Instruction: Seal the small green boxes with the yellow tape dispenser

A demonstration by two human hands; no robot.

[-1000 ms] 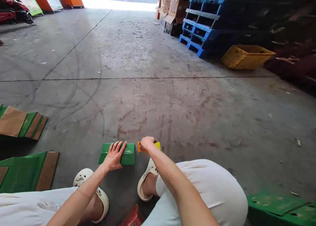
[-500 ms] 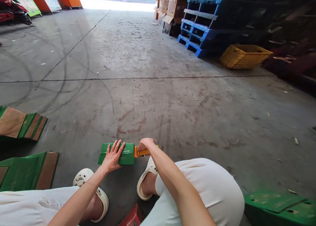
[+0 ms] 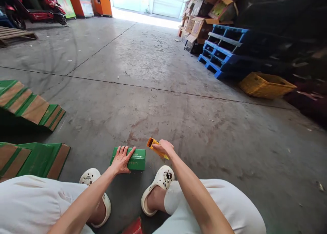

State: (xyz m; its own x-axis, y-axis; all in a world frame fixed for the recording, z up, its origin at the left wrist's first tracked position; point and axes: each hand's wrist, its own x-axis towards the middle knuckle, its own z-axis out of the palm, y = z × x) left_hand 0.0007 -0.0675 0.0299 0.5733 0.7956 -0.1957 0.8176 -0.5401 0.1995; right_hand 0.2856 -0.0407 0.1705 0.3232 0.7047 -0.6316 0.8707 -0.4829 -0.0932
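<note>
Just ahead of the white clogs [image 3: 158, 180], low over the concrete floor [image 3: 184, 107]: left hand [image 3: 121, 162] laid across the top of a small green box [image 3: 138, 163], fingers spread wide, thumb down by the near edge, not closed round it. Just beside the box's right end, apart from it: right hand [image 3: 166, 147] curled firmly round an orange-and-yellow tool [image 3: 158, 153], orange end angled away from the body and towards the box side. Resting on the floor or clear of it, cannot tell. Along the box top, right of the fingers, a shiny streak [image 3: 138, 156], perhaps tape.

To work well here, probably best to press evenly through the spread fingers, without denting the top. Leave the right end, nearest to the tool, free of fingertips. Square the tool to the long side before any contact, rather than at the present slant, and bring it in gently so as not to skid the box.

Between the feet, a red thing [image 3: 135, 226], partly out of view. To the left, green-and-brown cardboard [image 3: 37, 109]. Farther off, to the right, a yellow crate [image 3: 264, 86] and blue pallets [image 3: 221, 55].
</note>
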